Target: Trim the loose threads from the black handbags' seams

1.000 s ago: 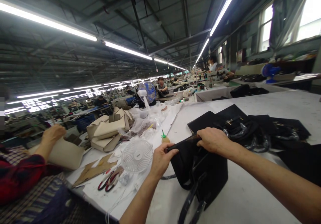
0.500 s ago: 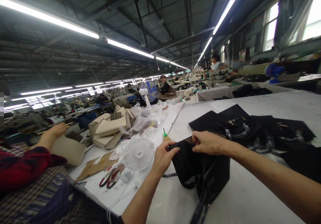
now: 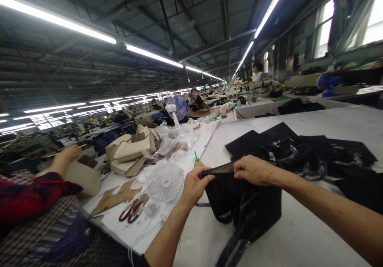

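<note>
Black and slack, the bag [image 3: 265, 207] is over the white surface [image 3: 311, 235], its top edge pinched by the left hand [image 3: 194, 185] at one corner and the right hand [image 3: 254, 170] farther along. Between them a brown strip [image 3: 224, 169] now shows where the edge looked mostly black a moment ago, so its inner side seems more exposed; the bag's contents are hidden. Just beyond the bag stands a green-tipped bottle [image 3: 198, 163], filling unclear; right of the bag lie black bags [image 3: 279, 137]; farther left, cream bags [image 3: 131, 152].
</note>
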{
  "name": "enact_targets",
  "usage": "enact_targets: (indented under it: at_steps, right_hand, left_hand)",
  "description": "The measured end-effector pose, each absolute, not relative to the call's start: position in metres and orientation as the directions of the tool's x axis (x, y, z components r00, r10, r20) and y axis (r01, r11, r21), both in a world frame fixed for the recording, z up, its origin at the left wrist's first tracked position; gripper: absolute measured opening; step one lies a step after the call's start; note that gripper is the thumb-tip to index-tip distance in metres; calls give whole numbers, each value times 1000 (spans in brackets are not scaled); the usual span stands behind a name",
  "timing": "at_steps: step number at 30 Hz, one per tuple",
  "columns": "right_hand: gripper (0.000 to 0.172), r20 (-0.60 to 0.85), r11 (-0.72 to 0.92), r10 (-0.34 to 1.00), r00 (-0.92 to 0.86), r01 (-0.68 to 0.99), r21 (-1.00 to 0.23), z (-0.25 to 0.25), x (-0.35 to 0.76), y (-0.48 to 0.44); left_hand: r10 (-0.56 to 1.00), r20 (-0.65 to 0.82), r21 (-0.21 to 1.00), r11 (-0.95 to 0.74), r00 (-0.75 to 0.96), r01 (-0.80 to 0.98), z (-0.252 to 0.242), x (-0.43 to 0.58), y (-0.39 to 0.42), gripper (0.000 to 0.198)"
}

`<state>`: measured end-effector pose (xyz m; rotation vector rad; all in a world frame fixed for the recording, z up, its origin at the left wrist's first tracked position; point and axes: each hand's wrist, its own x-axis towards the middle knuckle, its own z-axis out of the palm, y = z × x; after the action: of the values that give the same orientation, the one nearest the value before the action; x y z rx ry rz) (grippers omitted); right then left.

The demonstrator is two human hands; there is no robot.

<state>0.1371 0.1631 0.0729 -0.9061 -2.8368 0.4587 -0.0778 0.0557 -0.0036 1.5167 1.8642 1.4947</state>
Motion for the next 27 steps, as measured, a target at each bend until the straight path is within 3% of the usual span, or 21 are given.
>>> enact_targets:
  at_steps: [5, 15, 27]
  right_hand:
    - [22, 81, 705, 701, -709, 671, -231, 73, 135, 174]
    - [31, 121, 667, 745, -656, 739, -101, 73, 126, 166]
    - [31, 152, 668, 741, -655, 741, -66, 73, 124, 164]
  left_hand:
    - [887, 282, 883, -91, -365, 460, -3, -71, 63, 30]
    - [906, 143, 955, -20, -398, 297, -1, -67, 65, 31]
    - [878, 169, 943, -13, -447, 333, -1, -60, 64, 24]
